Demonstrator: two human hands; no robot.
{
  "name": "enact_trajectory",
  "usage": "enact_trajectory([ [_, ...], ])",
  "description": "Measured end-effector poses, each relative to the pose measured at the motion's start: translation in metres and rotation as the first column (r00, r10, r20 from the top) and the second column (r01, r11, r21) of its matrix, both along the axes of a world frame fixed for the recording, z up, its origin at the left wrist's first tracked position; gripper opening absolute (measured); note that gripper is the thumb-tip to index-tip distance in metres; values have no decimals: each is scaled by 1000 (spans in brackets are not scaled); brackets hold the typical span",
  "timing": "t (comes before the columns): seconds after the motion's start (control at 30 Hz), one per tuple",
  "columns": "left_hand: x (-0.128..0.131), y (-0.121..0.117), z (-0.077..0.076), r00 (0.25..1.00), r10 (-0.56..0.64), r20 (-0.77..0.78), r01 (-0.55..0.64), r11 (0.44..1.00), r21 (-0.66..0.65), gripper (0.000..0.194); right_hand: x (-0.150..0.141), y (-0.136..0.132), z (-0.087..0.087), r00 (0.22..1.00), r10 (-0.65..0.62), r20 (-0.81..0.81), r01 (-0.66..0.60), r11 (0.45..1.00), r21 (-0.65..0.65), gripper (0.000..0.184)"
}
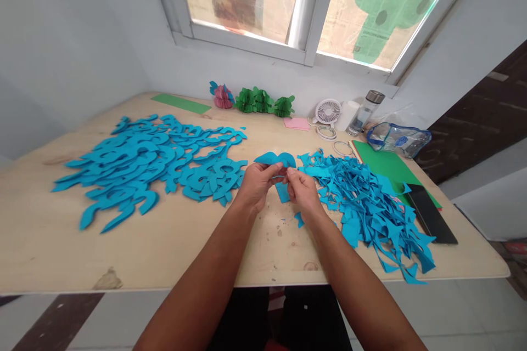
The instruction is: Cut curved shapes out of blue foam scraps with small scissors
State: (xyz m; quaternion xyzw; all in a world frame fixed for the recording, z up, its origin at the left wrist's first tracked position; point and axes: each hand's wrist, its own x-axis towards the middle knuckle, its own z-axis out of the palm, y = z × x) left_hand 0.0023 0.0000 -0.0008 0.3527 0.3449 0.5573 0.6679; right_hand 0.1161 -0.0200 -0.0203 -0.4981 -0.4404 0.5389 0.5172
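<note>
Between my two hands, above the middle of the table, is a blue felt-like cutout (269,158) with a curved, wavy outline. My left hand (260,182) pinches it from the left. My right hand (302,186) has its thumb and fingers pressed together at the cutout's right side; whether it also grips a small piece is hidden. A blue scrap (282,193) shows just below the fingers. To the left spreads a big pile of curved blue cutouts (135,153), with a smaller heap (214,178) beside it. At right lies a pile of jagged blue scraps (362,192).
Along the back stand green paper ornaments (262,100), a pink one (223,96), a small white fan (328,112) and a glass bottle (365,113). A clear pouch (399,140), green sheets (381,162) and a black phone-like slab (432,214) lie at right. The table's front edge (164,288) is near.
</note>
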Motion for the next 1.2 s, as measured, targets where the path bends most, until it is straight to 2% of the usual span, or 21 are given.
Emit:
enact_trajectory([
  [0.1,-1,2,-3,1000,14,18,-14,1000,-27,19,0,-2,3,998,39,-57,-38,999,12,46],
  [0.37,-3,3,-4,999,22,23,-21,999,-50,18,2,-6,9,946,179,-269,-205,976,-73,45],
  [0.7,-3,2,0,991,117,-58,-117,993,2,18,5,-6,7,928,223,-299,-266,958,-111,47],
  [1.03,-1,-1,7,954,230,-192,-215,972,98,15,4,-5,6,943,215,-254,-248,963,-106,50],
  [1.2,-2,-1,10,924,222,-311,-184,972,147,18,3,-4,7,962,183,-205,-207,972,-107,50],
])
